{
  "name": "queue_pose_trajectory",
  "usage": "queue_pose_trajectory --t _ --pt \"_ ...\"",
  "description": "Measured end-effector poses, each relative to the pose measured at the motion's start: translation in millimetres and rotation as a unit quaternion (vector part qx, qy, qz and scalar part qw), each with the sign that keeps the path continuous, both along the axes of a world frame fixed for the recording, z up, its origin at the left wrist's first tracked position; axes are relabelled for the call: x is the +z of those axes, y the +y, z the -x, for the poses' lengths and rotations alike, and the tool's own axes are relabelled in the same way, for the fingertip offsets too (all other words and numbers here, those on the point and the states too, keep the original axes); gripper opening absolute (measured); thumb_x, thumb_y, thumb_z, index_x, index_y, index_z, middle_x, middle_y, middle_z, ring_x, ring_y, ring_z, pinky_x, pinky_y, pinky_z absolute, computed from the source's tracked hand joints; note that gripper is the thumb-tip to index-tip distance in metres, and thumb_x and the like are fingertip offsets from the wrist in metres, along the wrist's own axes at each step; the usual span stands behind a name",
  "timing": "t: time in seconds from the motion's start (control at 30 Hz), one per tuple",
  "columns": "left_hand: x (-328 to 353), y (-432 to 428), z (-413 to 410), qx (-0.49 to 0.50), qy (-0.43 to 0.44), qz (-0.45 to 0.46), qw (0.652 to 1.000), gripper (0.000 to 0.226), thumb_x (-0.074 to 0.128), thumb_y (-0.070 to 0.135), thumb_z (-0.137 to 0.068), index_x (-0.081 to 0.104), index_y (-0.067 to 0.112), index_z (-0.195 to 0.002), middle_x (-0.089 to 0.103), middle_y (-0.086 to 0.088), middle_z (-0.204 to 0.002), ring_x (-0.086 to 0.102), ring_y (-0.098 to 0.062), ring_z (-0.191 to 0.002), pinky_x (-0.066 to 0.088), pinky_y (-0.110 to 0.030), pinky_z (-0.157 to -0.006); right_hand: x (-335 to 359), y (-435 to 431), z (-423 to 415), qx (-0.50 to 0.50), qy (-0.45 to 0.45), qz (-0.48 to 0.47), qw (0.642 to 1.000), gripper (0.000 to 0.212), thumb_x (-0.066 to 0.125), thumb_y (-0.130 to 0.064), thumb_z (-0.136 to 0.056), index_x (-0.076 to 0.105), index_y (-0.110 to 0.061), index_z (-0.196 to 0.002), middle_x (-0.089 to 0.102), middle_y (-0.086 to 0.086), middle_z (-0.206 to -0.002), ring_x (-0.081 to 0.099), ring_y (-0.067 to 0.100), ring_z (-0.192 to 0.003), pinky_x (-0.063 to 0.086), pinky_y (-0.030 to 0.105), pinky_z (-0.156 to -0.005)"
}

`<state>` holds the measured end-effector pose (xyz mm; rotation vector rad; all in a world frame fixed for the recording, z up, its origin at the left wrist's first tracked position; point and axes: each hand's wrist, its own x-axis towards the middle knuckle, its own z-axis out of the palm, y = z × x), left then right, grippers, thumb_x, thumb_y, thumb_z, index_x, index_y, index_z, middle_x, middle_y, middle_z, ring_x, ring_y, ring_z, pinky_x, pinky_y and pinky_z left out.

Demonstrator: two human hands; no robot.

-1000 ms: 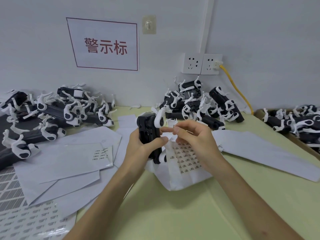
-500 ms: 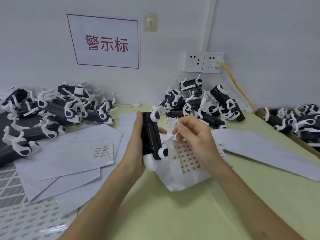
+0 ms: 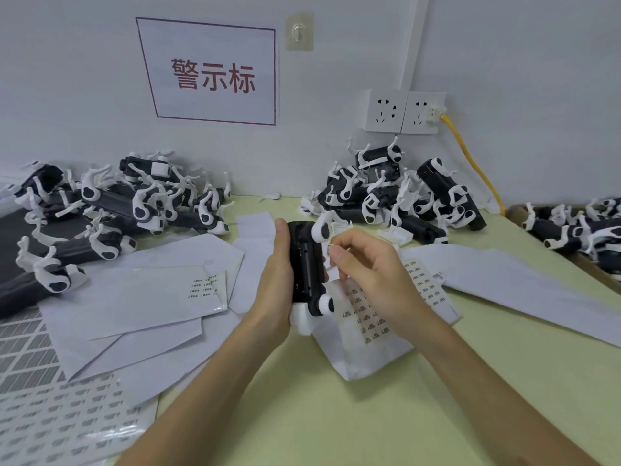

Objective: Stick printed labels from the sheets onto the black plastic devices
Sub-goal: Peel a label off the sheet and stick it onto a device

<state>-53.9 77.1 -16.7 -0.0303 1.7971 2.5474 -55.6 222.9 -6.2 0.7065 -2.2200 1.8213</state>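
Black device (image 3: 304,264) in left hand (image 3: 274,284), lengthwise toward wall (image 3: 336,62); label (image 3: 328,249) in right hand (image 3: 373,274)

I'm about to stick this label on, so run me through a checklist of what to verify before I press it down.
1. Device held firm: the left hand grips the black device upright. Ok.
2. Label in hand: the right hand pinches a small label. Ok.
3. Label touching the device: cannot tell.
4. Label square to the device: too small to judge, cannot tell.
5. Spare labels: the label sheet lies under the right hand. Ok.
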Motion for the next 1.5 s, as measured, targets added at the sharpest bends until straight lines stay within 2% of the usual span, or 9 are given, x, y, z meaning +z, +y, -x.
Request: queue_pose_trajectory --t 0.03,0.1,0.27,0.43,0.63,0.87,1.27,1.43,1.5 --pt "1 1 -1 0.002 0.003 0.003 1.000 0.078 0.039 0.086 -0.071 0.079 0.024 -0.096 0.075 -0.011 -0.094 0.072 -0.030 -0.091 0.056 -0.047 -0.090 0 -1 0 -0.002 -0.003 0.001 1.000 0.015 0.061 -0.015 -0.100 0.066 -0.020 -0.088 0.062 -0.013 -0.075 0.056 0.015 -0.071 0.049 0.029 -0.072" --pt "2 2 -2 0.011 0.016 0.010 1.000 0.081 0.036 0.085 -0.077 0.077 0.022 -0.106 0.076 -0.016 -0.104 0.071 -0.037 -0.103 0.053 -0.050 -0.098 -2 -3 0 -0.001 -0.013 0.016 1.000 0.013 0.063 -0.013 -0.099 0.069 -0.018 -0.089 0.068 -0.007 -0.085 0.065 0.016 -0.079 0.053 0.027 -0.078" --pt "-3 1 1 0.018 0.041 0.031 0.998 0.077 0.034 0.085 -0.075 0.080 0.027 -0.094 0.075 -0.014 -0.094 0.072 -0.028 -0.091 0.054 -0.044 -0.090 -3 -2 1 0.002 -0.014 0.032 0.999 0.011 0.065 -0.012 -0.096 0.069 -0.015 -0.086 0.071 -0.005 -0.085 0.069 0.015 -0.083 0.054 0.024 -0.082" --pt "-5 1 3 0.014 0.058 0.049 0.997 0.074 0.032 0.085 -0.075 0.081 0.031 -0.087 0.077 -0.010 -0.093 0.073 -0.024 -0.090 0.054 -0.046 -0.093 -2 -2 0 0.003 -0.014 0.043 0.999 0.013 0.064 -0.008 -0.096 0.069 -0.013 -0.085 0.070 -0.007 -0.082 0.069 0.010 -0.080 0.051 0.018 -0.078" --pt "-6 1 5 0.029 0.083 0.076 0.993 0.066 0.027 0.080 -0.085 0.080 0.041 -0.084 0.079 0.004 -0.087 0.076 -0.009 -0.080 0.054 -0.017 -0.064 -2 -4 -1 -0.020 -0.017 0.042 0.999 0.013 0.066 -0.008 -0.096 0.069 -0.012 -0.084 0.073 -0.005 -0.080 0.071 0.012 -0.079 0.051 0.018 -0.077" --pt "-8 3 8 0.043 0.094 0.089 0.991 0.064 0.022 0.071 -0.100 0.079 0.046 -0.083 0.080 0.007 -0.087 0.076 -0.007 -0.080 0.052 -0.012 -0.060 -2 -3 -1 -0.032 -0.016 0.033 0.999 0.011 0.066 -0.008 -0.096 0.070 -0.005 -0.087 0.074 0.001 -0.083 0.072 0.012 -0.080 0.053 0.020 -0.081" --pt "-9 3 7 0.045 0.104 0.115 0.987 0.065 0.022 0.080 -0.089 0.078 0.047 -0.089 0.080 0.006 -0.088 0.076 -0.008 -0.084 0.053 -0.016 -0.065 -3 -4 -1 -0.042 -0.025 0.030 0.998 0.011 0.066 -0.009 -0.096 0.071 -0.008 -0.086 0.074 0.000 -0.081 0.072 0.011 -0.080 0.052 0.018 -0.079" --pt "-10 2 7 0.053 0.103 0.117 0.986 0.066 0.022 0.080 -0.089 0.078 0.045 -0.089 0.080 0.003 -0.090 0.077 -0.011 -0.088 0.054 -0.032 -0.079 -3 -5 -1 -0.045 -0.024 0.028 0.998 0.012 0.066 -0.009 -0.096 0.070 -0.010 -0.085 0.073 -0.003 -0.079 0.072 0.010 -0.078 0.051 0.016 -0.077" --pt "-9 3 6 0.056 0.102 0.123 0.986 0.066 0.022 0.081 -0.088 0.078 0.045 -0.088 0.080 0.004 -0.088 0.077 -0.009 -0.086 0.052 -0.029 -0.076 -4 -5 -1 -0.046 -0.026 0.029 0.998 0.012 0.066 -0.009 -0.096 0.070 -0.010 -0.085 0.073 -0.005 -0.078 0.072 0.008 -0.077 0.049 0.014 -0.075"
